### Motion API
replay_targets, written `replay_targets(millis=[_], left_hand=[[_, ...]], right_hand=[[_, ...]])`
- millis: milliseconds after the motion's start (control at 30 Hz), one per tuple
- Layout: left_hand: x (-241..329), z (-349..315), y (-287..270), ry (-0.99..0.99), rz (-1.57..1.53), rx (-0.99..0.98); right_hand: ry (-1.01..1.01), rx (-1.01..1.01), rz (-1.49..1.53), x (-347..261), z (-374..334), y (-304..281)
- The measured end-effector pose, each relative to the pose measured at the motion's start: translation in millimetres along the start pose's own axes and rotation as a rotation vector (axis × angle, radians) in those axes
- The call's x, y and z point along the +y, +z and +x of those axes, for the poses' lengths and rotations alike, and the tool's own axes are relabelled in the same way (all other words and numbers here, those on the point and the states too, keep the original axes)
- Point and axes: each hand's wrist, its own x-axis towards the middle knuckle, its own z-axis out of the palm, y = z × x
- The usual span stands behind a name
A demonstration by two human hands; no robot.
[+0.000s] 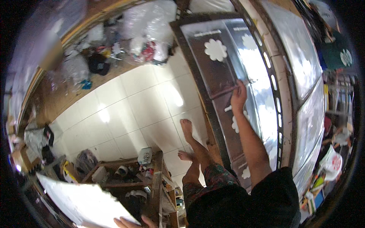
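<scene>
At the lower edge, my left hand (133,222) has its fingers at the rim of a large white sheet or board (87,199) with a ragged edge, holding it; part of the hand is cut off by the picture's edge. My right arm reaches forward over a dark-framed glass cabinet panel (213,72) with white flower decals (216,50). There my right hand (238,98) is closed, its fingers bent at a dark rail or pane edge near the middle of the glass. Exactly what the fingertips grip is hard to make out.
Bare feet (186,129) stand on white floor tiles (148,95) beside the cabinet. A wooden rack (156,182) with assorted items is at lower left. Plastic bags (152,19) and a black cap (98,64) lie on a wooden surface at far left. Shelves with goods line the right.
</scene>
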Motion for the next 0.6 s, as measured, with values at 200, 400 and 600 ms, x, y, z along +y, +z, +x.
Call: replay_targets(millis=[200,400,600], left_hand=[[-19,-7,-3,0.001,-0.342,0.063],[-34,-7,-11,0.08,-0.67,0.323],[-41,-80,-24,0.021,-0.818,0.32]], right_hand=[[0.333,-0.625,0.506,-119,-155,-12],[0.302,-1.268,0.474,-142,-281,-62],[0.298,-1.573,0.283,-105,-285,-80]])
